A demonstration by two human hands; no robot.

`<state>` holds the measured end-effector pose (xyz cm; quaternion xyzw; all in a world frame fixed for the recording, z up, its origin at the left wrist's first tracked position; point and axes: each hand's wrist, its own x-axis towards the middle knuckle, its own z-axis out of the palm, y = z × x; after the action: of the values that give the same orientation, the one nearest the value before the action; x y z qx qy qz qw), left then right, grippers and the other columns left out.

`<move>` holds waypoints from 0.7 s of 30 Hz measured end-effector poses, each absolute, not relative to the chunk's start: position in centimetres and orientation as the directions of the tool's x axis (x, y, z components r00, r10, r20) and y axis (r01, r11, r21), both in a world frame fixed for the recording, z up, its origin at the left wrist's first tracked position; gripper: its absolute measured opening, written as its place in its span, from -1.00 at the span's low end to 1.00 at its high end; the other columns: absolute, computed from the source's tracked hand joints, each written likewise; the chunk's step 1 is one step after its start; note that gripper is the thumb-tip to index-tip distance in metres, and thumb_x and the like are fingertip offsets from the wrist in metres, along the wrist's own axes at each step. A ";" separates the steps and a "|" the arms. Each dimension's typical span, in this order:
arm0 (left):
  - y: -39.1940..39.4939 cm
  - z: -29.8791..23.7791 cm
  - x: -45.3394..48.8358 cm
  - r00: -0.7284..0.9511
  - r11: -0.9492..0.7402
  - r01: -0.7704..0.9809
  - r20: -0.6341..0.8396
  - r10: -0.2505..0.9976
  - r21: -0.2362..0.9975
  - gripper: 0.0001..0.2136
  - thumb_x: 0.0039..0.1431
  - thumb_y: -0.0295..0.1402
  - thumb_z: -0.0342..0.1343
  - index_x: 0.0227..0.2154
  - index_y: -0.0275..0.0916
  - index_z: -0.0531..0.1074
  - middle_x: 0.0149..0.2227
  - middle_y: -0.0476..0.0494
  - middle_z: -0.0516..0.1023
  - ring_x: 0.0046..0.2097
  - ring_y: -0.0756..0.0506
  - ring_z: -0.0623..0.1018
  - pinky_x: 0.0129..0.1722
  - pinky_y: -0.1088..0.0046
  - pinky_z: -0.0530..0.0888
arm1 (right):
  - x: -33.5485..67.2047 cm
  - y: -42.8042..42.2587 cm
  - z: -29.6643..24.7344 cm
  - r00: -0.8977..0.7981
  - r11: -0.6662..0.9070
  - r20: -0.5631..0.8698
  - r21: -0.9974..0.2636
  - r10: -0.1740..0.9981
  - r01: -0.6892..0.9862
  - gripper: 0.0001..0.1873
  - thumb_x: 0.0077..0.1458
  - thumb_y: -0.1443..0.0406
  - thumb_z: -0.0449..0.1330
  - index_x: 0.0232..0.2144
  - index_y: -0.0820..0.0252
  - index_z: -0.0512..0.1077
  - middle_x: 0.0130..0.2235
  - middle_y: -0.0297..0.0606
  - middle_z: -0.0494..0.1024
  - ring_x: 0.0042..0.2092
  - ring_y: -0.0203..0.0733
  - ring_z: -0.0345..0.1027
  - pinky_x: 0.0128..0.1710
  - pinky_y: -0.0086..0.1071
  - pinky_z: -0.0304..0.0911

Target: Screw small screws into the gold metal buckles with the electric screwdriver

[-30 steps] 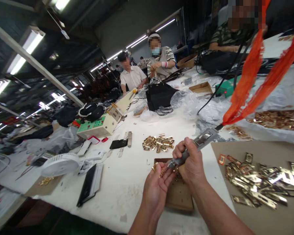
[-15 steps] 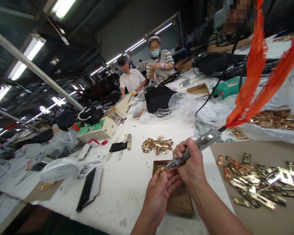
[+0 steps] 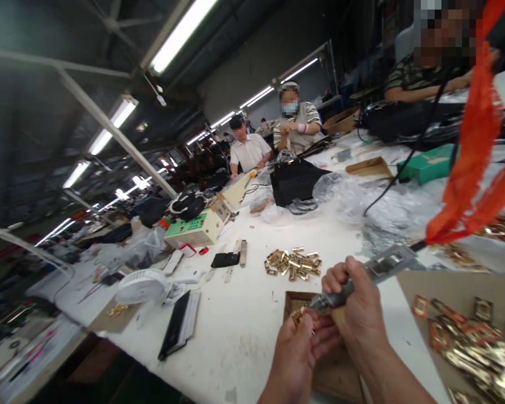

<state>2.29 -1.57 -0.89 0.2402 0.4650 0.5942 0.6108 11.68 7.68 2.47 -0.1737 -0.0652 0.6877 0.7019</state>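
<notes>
My right hand (image 3: 362, 306) is wrapped around a grey electric screwdriver (image 3: 389, 264), its tip pointing down and left. An orange strip (image 3: 467, 174) and a black cord run up from the tool's rear end. My left hand (image 3: 297, 345) pinches a small gold metal fitting (image 3: 298, 317) between thumb and fingers, right at the screwdriver's tip. Its fingers partly hide the fitting, so its exact shape cannot be told. Both hands are over an open cardboard box (image 3: 336, 381). Just beyond lies a pile of gold rectangular fittings (image 3: 292, 264) on the white table (image 3: 227, 314).
To the right, larger gold plates (image 3: 480, 348) lie on a brown cardboard sheet (image 3: 423, 286). A white fan (image 3: 141, 286), a black notebook (image 3: 179, 325) and a green-panelled machine (image 3: 197, 227) stand left. Plastic bags (image 3: 345, 196) and a green box (image 3: 427, 164) lie farther back. Several people sit beyond.
The view has swung left, so the table and hands appear farther right and lower. Both hands keep the same hold, with the screwdriver tip still at the fitting.
</notes>
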 end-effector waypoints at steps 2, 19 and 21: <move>-1.6 -1.9 1.7 -0.162 0.200 -0.470 -0.307 0.938 0.860 -0.56 0.08 0.01 0.35 -0.21 -0.28 0.46 -0.13 -0.43 0.64 -0.09 -0.31 0.65 -0.05 0.14 0.49 | 11.6 7.6 2.2 0.031 -0.023 -0.154 -0.340 0.988 -0.940 -0.50 -0.06 0.16 0.48 -0.49 0.14 0.18 -0.53 -0.52 0.20 -0.55 -0.41 0.08 -0.58 -0.52 0.14; -3.2 2.9 -1.6 -0.071 0.029 0.760 0.038 0.997 0.650 -0.91 0.19 -0.29 0.14 -0.37 -0.12 0.50 -0.32 -0.19 0.58 -0.27 -0.23 0.49 -0.21 0.28 0.29 | 11.1 8.1 0.5 0.057 -0.029 -0.188 -0.428 0.981 -0.903 -0.58 -0.06 0.16 0.48 -0.44 0.15 0.29 -0.50 -0.45 0.29 -0.51 -0.37 0.16 -0.58 -0.53 0.25; -3.0 3.4 -1.7 -0.081 0.018 0.678 0.051 0.995 0.735 -0.86 0.25 -0.23 0.10 -0.34 -0.12 0.50 -0.36 -0.12 0.57 -0.32 -0.18 0.47 -0.25 0.33 0.30 | 11.1 8.2 0.4 0.050 -0.034 -0.192 -0.411 0.980 -0.911 -0.59 -0.05 0.17 0.48 -0.42 0.14 0.30 -0.50 -0.47 0.29 -0.52 -0.37 0.17 -0.57 -0.53 0.26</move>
<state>-1.67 -2.99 3.38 0.6278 0.6662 0.3114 0.2552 11.14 8.23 0.45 -0.2196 -0.0789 0.6846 0.6906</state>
